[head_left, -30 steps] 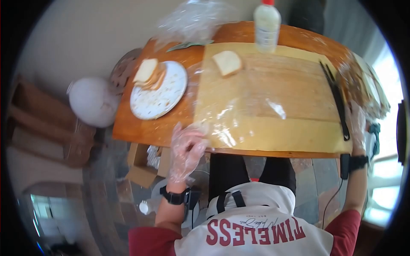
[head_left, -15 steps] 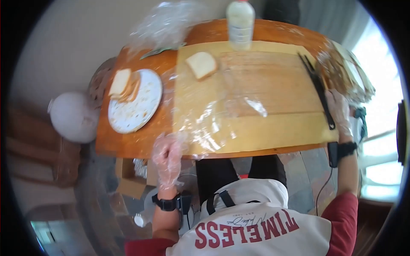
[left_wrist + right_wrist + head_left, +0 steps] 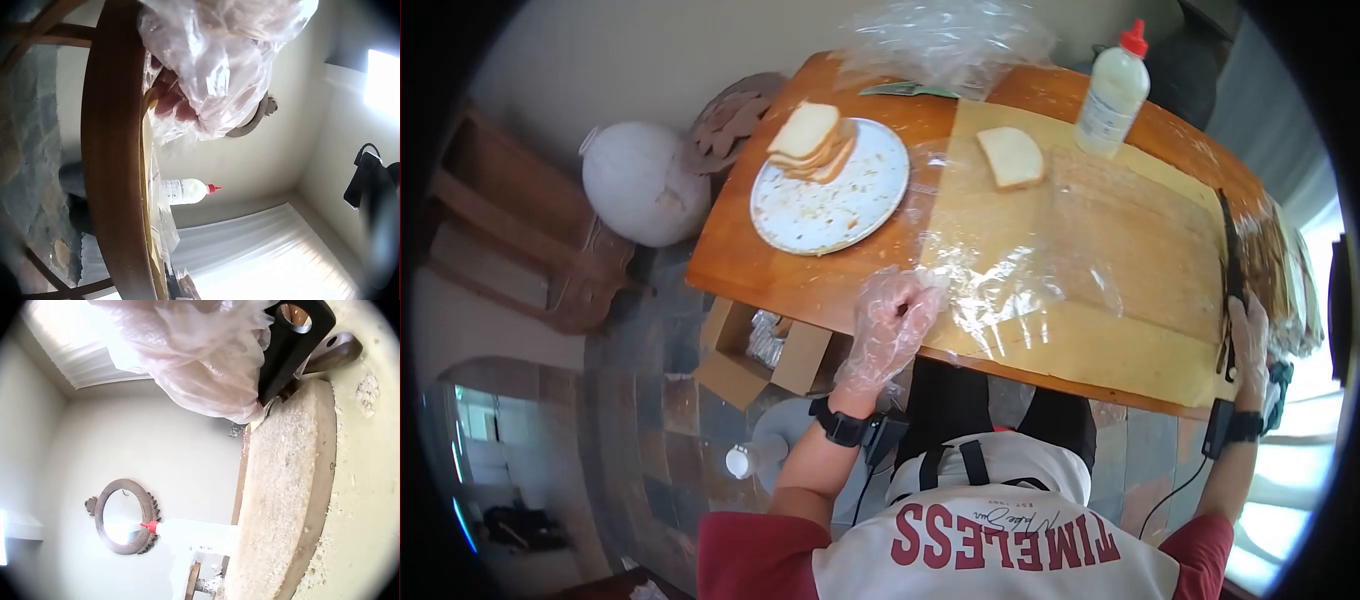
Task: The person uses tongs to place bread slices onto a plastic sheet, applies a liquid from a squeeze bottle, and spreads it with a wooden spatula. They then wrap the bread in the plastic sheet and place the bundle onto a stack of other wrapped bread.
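A clear plastic glove covers each hand. With curled fingers, my left hand (image 3: 892,320) pinches the near-left corner of a clear plastic film (image 3: 990,285) at the table's front edge. The film spreads over the tan mat (image 3: 1040,350) and part of the wooden board (image 3: 1145,235). One slice of bread (image 3: 1010,158) lies beyond it. My right hand (image 3: 1250,335) rests at the board's right side, beside a long black utensil (image 3: 1232,240) with a holed handle. In the right wrist view, a brown handle (image 3: 337,353) lies beside the black handle (image 3: 290,353); glove plastic hides the fingertips.
Left on the wooden table, a white plate (image 3: 830,225) with crumbs carries a stack of bread slices (image 3: 810,140). A red-capped squeeze bottle (image 3: 1112,105) stands behind the board. Crumpled clear plastic (image 3: 945,40) lies at the back, and a packaged bundle (image 3: 1285,270) at the right edge.
The head view has swung, so the table appears shifted and turned. The left hand stays at the film's corner and the right beside the black utensil.
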A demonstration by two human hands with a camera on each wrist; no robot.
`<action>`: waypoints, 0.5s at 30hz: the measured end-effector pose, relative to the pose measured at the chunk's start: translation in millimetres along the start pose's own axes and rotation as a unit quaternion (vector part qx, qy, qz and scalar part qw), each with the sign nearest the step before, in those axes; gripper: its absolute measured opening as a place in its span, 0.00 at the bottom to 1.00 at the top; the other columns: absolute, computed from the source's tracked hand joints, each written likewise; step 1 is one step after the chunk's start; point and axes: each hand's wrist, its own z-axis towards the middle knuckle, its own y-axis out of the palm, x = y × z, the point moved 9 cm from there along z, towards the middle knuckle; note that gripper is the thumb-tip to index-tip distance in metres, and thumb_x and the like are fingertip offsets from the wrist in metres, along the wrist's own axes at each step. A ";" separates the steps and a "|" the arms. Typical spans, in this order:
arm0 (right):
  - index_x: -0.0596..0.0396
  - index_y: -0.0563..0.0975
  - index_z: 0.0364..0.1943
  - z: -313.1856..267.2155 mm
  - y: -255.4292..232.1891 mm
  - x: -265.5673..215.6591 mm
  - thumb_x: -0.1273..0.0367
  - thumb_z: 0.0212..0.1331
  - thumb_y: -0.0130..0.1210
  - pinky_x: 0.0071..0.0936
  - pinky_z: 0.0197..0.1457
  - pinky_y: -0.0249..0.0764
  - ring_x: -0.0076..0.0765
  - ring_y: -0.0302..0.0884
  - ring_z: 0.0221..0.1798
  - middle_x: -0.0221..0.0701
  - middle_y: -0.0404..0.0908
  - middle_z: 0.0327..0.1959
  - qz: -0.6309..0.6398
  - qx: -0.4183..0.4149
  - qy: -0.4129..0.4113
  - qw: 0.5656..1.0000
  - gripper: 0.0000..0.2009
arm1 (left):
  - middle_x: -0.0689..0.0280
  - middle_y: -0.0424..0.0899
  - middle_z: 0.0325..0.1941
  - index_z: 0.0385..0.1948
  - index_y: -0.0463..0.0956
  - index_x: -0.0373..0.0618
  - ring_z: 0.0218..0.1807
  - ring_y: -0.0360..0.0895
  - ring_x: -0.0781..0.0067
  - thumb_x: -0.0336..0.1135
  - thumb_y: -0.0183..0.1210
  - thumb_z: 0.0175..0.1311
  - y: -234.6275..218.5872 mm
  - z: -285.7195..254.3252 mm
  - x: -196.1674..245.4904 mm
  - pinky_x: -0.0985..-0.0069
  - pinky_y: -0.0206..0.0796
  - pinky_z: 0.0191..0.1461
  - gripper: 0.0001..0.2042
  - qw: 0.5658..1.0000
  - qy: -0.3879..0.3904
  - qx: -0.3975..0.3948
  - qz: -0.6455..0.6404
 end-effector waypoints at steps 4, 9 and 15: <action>0.55 0.72 0.48 -21.8 0.9 -25.9 0.65 0.64 0.49 0.12 0.24 0.58 0.11 0.62 0.23 0.19 0.67 0.24 0.236 -0.027 0.109 0.965 0.12 | 0.60 0.68 0.15 0.14 0.67 0.42 0.21 0.66 0.56 0.31 0.61 0.53 -1.4 3.5 -7.3 0.63 0.58 0.30 0.13 1.000 0.019 0.009 0.003; 0.55 0.71 0.54 -13.5 20.1 -98.1 0.65 0.64 0.49 0.10 0.23 0.57 0.09 0.60 0.22 0.16 0.66 0.25 0.357 -0.007 0.018 0.934 0.16 | 0.60 0.71 0.17 0.14 0.67 0.43 0.23 0.69 0.55 0.30 0.62 0.52 -3.0 2.9 -4.3 0.63 0.60 0.34 0.13 0.999 0.031 0.032 -0.003; 0.60 0.71 0.55 12.3 49.5 -276.4 0.65 0.61 0.52 0.23 0.33 0.68 0.25 0.71 0.30 0.27 0.73 0.28 0.193 -0.119 -0.150 0.962 0.20 | 0.60 0.71 0.18 0.16 0.69 0.42 0.23 0.69 0.56 0.28 0.61 0.51 -5.9 0.6 -3.4 0.65 0.59 0.31 0.09 0.999 0.032 0.043 0.012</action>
